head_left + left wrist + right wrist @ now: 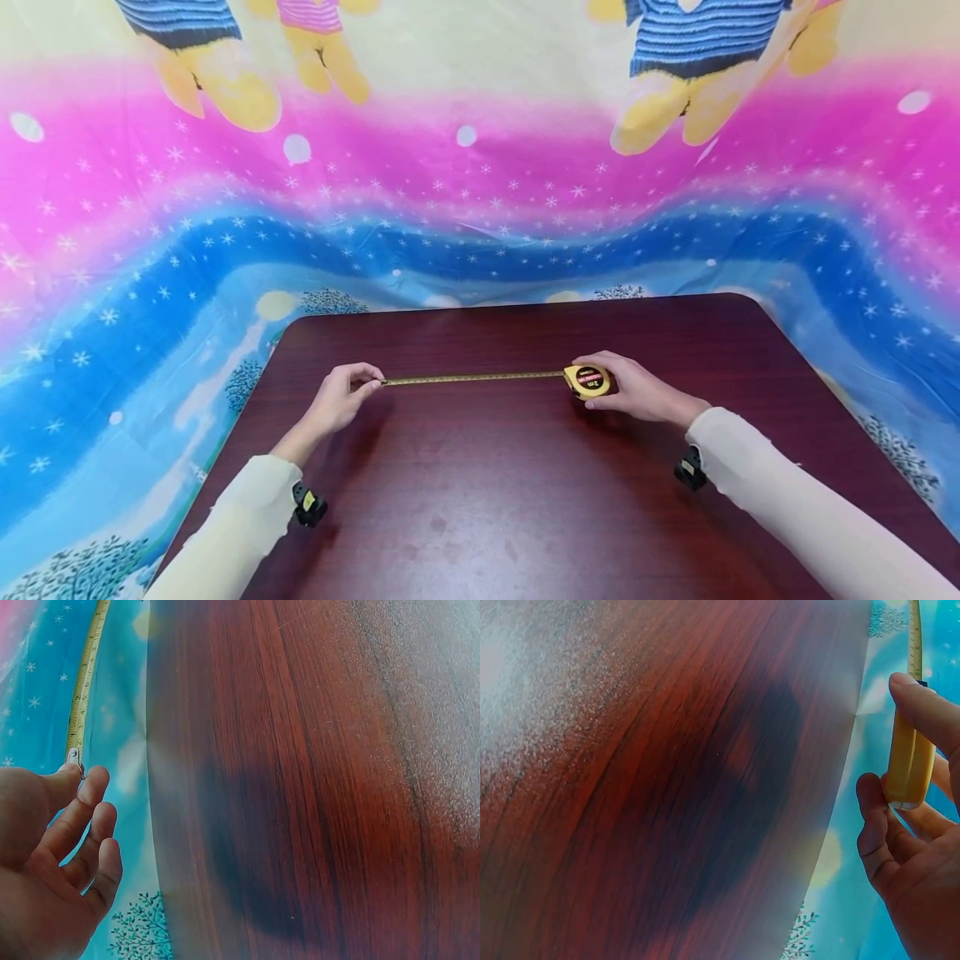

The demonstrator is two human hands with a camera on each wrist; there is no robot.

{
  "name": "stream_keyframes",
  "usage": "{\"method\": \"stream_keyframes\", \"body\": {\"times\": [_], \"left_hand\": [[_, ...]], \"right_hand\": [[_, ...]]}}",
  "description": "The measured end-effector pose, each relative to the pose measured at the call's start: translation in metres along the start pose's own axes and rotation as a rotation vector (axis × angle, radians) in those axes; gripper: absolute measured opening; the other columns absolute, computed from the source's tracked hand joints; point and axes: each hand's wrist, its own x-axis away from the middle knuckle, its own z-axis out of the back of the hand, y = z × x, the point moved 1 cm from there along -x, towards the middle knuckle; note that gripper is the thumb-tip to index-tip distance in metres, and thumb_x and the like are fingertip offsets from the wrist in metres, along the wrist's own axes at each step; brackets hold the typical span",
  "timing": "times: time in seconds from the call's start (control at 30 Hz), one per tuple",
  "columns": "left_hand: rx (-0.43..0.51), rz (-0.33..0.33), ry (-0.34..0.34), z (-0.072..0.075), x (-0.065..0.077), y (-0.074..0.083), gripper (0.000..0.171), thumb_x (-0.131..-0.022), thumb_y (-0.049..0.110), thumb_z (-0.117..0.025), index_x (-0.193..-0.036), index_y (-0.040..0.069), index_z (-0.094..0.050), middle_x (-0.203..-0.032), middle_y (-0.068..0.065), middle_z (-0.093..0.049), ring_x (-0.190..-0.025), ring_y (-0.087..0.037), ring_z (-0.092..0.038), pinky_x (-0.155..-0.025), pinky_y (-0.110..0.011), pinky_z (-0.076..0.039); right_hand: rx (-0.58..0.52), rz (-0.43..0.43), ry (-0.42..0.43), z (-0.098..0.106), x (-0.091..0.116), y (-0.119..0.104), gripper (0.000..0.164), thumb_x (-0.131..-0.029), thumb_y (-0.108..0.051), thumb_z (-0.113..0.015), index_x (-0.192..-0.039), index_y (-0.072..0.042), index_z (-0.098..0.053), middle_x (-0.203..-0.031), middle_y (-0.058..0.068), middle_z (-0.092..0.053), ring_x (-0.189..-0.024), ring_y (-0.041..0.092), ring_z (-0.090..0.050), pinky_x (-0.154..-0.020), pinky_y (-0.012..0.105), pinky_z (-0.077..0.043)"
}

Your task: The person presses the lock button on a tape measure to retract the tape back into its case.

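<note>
A yellow tape measure (588, 382) with a black and red round label is held in my right hand (630, 387), thumb and fingers gripping its case. From the case, the yellow blade (472, 378) stretches leftward in a nearly straight line above the table. At its far end my left hand (345, 398) pinches the metal end hook (73, 756) between thumb and index finger; the other fingers are loosely bent. In the right wrist view the case (910, 761) appears edge-on, with the thumb near the blade's mouth.
Beneath both hands lies a dark red-brown wooden table (465, 483) with rounded far corners. A printed cloth (480, 183) in pink, blue and cream hangs behind and around it. Black wrist cameras (309, 504) sit at the cream sleeves (240, 517).
</note>
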Motion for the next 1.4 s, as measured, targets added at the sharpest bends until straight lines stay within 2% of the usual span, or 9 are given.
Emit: {"method": "stream_keyframes", "body": {"times": [0.37,0.6,0.8,0.97,1.4], "left_hand": [[-0.005,-0.001,-0.007,-0.0022,-0.0018,0.0013,0.008,-0.099,0.007,-0.062,-0.101,0.007,-0.071,-0.100,-0.016,-0.076,-0.090,-0.022,-0.069,-0.083,-0.036,-0.052],[-0.005,-0.003,-0.011,-0.0034,-0.0030,0.0015,0.008,-0.099,0.007,-0.062,-0.101,0.006,-0.070,-0.100,-0.018,-0.075,-0.091,-0.026,-0.069,-0.082,-0.034,-0.052],[0.007,0.003,-0.010,-0.0055,-0.0013,0.0020,0.009,-0.100,0.007,-0.062,-0.102,0.006,-0.070,-0.102,-0.018,-0.075,-0.094,-0.030,-0.070,-0.084,-0.039,-0.052],[0.029,0.011,-0.020,-0.0073,-0.0007,0.0024,0.009,-0.100,0.008,-0.061,-0.103,0.006,-0.069,-0.103,-0.019,-0.074,-0.096,-0.034,-0.069,-0.083,-0.038,-0.052],[0.026,0.000,-0.019,-0.0082,-0.0012,0.0071,0.008,-0.100,0.007,-0.062,-0.102,0.006,-0.070,-0.102,-0.019,-0.075,-0.095,-0.035,-0.069,-0.082,-0.035,-0.052]], "right_hand": [[-0.007,-0.003,-0.009,-0.0029,-0.0017,0.0006,0.066,-0.086,-0.019,-0.082,-0.145,-0.012,-0.052,-0.136,0.011,-0.059,-0.121,0.028,-0.055,-0.103,0.052,-0.048],[-0.014,-0.005,-0.012,-0.0037,-0.0033,-0.0008,0.066,-0.086,-0.020,-0.082,-0.144,-0.016,-0.053,-0.136,0.010,-0.059,-0.121,0.027,-0.056,-0.103,0.051,-0.048],[-0.026,-0.005,-0.014,-0.0042,-0.0034,-0.0003,0.067,-0.086,-0.022,-0.082,-0.145,-0.013,-0.052,-0.135,0.009,-0.059,-0.120,0.026,-0.056,-0.102,0.051,-0.049],[-0.033,-0.002,-0.011,-0.0050,-0.0024,-0.0009,0.067,-0.086,-0.021,-0.082,-0.145,-0.013,-0.052,-0.135,0.009,-0.059,-0.119,0.026,-0.056,-0.102,0.050,-0.049],[-0.030,0.000,-0.011,-0.0065,-0.0027,-0.0025,0.067,-0.087,-0.021,-0.081,-0.146,-0.013,-0.052,-0.137,0.009,-0.058,-0.120,0.026,-0.055,-0.101,0.050,-0.049]]}}
